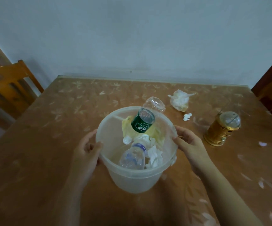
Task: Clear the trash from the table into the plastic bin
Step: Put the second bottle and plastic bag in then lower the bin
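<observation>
1. Judged mid-task: plastic bin (134,180) part-filled and gripped from both sides, with trash left outside it.
2. Gripped by the left hand (89,148), fingers curled round the near-left wall and thumb hooked at the rim. Clasped by the right hand (189,144) on the right wall just under the rim. Nothing else held.
3. Located at the near centre of the surface (34,160). Cannot tell whether resting on it or lifted just clear.
4. Loaded so far:
   - a green-labelled bottle (142,123), tilted neck-down with its base poking above the rim
   - a clear bottle (132,158) lying below it
   - crumpled tissues (155,156)
   - a yellowish wrapper (126,126)
5. Left to collect:
   - a crushed clear bottle (155,103) just behind the far rim
   - a crumpled plastic bag (179,101) to the right of that
   - a small paper wad (187,116) near the bag
6. Next move, as judged: freeing one hand to reach the crushed clear bottle, or shifting the bin toward the far right items while steadying it.
7. Noted as translucent, whitish, round and narrowing toward the base. Likely light, and top-heavy with the protruding bottle.
8. Gold lantern (221,128) at right judged not trash; best left alone.
</observation>
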`<state>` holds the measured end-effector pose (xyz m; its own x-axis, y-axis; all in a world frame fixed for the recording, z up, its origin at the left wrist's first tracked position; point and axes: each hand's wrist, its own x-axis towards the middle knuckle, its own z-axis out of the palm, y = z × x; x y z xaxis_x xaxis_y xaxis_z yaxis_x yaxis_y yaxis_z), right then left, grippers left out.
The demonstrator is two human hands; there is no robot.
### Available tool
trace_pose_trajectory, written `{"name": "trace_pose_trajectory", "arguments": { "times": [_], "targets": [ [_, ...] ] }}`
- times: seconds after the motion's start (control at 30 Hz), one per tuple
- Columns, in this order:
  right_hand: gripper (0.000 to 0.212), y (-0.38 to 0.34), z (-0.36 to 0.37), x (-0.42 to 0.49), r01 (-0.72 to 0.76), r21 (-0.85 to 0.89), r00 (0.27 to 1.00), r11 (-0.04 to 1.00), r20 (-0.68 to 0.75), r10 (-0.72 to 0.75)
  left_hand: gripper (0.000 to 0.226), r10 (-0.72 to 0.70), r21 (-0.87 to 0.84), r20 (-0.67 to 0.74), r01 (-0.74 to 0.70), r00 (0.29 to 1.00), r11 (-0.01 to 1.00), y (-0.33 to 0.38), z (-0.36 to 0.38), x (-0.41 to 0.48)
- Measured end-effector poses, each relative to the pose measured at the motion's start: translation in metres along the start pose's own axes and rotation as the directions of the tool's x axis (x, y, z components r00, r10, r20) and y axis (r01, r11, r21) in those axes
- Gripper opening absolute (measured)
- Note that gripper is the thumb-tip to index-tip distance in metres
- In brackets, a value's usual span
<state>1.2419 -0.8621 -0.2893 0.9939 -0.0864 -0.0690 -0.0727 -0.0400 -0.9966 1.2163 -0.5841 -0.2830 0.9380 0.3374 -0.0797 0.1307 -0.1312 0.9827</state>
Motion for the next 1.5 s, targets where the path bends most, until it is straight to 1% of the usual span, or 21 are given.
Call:
{"name": "trace_pose_trajectory", "arguments": {
  "times": [0.13,0.3,0.47,0.67,0.87,1.03,1.13,1.23,1.33,1.4,1.5],
  "targets": [
    [0.030,0.002,0.004,0.016,0.021,0.033,0.999,0.999,-0.026,-0.020,0.038,0.006,0.030,-0.002,-0.005,1.000,1.000,0.002,0.004,0.018],
    [0.030,0.000,-0.007,0.043,0.006,0.054,1.000,0.999,-0.023,-0.004,0.038,-0.025,-0.017,-0.008,0.025,1.000,1.000,0.010,0.029,0.037],
    [0.030,0.001,-0.023,0.075,-0.009,0.067,1.000,0.998,-0.016,0.010,0.043,-0.033,-0.053,0.000,0.033,0.999,0.998,0.018,0.060,0.059],
    [0.026,0.013,-0.037,0.113,-0.025,0.098,0.999,0.995,-0.028,0.028,0.046,-0.026,-0.081,-0.111,0.017,0.994,0.997,0.014,0.101,0.094],
    [0.029,0.026,-0.052,0.147,-0.038,0.129,0.995,0.991,-0.088,0.050,0.047,-0.008,-0.117,-0.150,-0.010,0.989,0.993,0.016,0.134,0.120],
    [0.025,0.035,-0.058,0.170,-0.036,0.123,0.996,0.992,-0.074,0.046,0.045,-0.005,-0.138,-0.155,-0.016,0.988,0.990,0.018,0.147,0.139],
    [0.027,0.048,-0.066,0.182,-0.060,0.113,0.986,0.992,-0.147,0.076,0.044,-0.013,-0.138,-0.167,-0.011,0.986,0.990,0.016,0.147,0.146],
    [0.032,0.068,-0.077,0.193,-0.088,0.058,0.961,0.994,-0.259,0.100,0.044,-0.011,-0.127,-0.178,-0.011,0.984,0.992,0.015,0.147,0.150],
    [0.038,0.090,-0.086,0.208,-0.115,-0.090,0.938,0.989,-0.339,0.078,0.044,-0.015,-0.119,-0.199,-0.009,0.980,0.993,0.015,0.148,0.155],
    [0.043,0.105,-0.090,0.221,-0.166,-0.205,0.933,0.965,-0.349,0.087,0.044,-0.014,-0.116,-0.212,-0.011,0.977,0.993,0.016,0.148,0.157],
    [0.047,0.128,-0.096,0.237,-0.232,-0.354,0.940,0.906,-0.320,0.116,0.044,0.011,-0.100,-0.198,-0.032,0.980,0.995,0.018,0.151,0.160]
  ]
}}
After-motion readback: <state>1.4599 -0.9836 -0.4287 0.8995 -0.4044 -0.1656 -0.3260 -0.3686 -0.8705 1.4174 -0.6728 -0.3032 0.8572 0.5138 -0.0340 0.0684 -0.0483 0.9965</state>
